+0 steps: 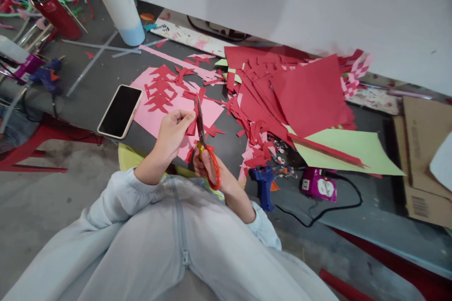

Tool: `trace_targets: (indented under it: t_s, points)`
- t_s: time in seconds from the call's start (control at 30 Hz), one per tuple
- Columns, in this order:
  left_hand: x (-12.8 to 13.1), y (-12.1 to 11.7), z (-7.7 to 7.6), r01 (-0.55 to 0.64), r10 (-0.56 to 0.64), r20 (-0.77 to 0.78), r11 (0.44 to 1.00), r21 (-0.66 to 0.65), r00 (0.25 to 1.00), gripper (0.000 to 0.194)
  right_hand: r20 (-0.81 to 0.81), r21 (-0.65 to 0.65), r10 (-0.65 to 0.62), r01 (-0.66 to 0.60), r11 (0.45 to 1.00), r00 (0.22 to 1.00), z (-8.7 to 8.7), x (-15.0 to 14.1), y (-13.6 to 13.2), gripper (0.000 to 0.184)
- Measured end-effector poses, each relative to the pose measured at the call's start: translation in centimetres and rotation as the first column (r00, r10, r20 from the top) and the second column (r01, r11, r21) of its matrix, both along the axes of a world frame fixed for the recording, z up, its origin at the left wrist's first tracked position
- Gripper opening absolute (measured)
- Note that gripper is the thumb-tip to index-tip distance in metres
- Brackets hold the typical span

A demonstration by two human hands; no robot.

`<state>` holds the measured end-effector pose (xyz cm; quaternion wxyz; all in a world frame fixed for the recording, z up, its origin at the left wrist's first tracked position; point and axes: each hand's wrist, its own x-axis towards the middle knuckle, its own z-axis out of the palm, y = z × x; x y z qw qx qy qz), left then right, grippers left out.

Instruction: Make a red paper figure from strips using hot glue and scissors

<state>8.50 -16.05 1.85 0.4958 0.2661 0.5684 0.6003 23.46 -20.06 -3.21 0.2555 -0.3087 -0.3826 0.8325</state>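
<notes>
My left hand (pixel 175 129) pinches a narrow strip of red paper (pixel 191 127) between thumb and fingers. In my right hand (pixel 208 165) is a pair of scissors (pixel 213 169) with orange handles, its blades pointing away from me along the strip's right side. Whether the blades touch the paper I cannot tell. Beneath both lies a pink paper sheet (pixel 141 115), with several red zigzag cut-outs (pixel 160 89) on its left part. Small red scraps (pixel 214 130) lie just right of the blades.
A phone (pixel 120 111) lies left of the pink sheet. Red sheets (pixel 310 94) and scraps are heaped to the right, near a light green sheet (pixel 353 150). A blue glue gun (pixel 264 187) sits at the table's front edge. A white bottle (pixel 118 7) stands at the back.
</notes>
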Motion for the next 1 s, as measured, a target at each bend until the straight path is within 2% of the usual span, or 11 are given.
trace_targets:
  t_s: [0.23, 0.43, 0.6, 0.83, 1.0]
  points:
    - [0.2, -0.2, 0.4, -0.001, 0.001, 0.007, 1.000, -0.010, 1.000, 0.021, -0.002, 0.009, -0.002, 0.002, 1.000, 1.000, 0.2, 0.1, 0.1, 0.043]
    - [0.1, -0.2, 0.2, 0.006, -0.006, 0.017, 1.000, 0.000, 1.000, 0.025, 0.048, 0.077, -0.014, 0.011, 0.997, 0.999, 0.4, 0.2, 0.2, 0.045]
    - [0.1, -0.2, 0.3, 0.013, -0.013, 0.025, 1.000, 0.000, 1.000, 0.025, 0.081, 0.077, -0.004, -0.002, 0.997, 0.997, 0.7, 0.2, 0.2, 0.048]
    - [0.0, -0.2, 0.1, 0.015, -0.015, 0.027, 1.000, -0.010, 1.000, 0.024, 0.155, 0.178, -0.015, -0.013, 0.984, 0.988, 1.0, 0.4, 0.5, 0.049]
    - [0.0, -0.3, 0.0, 0.011, -0.011, 0.018, 1.000, -0.021, 1.000, 0.022, 0.177, 0.174, -0.011, -0.020, 0.985, 0.984, 1.1, 0.4, 0.4, 0.050]
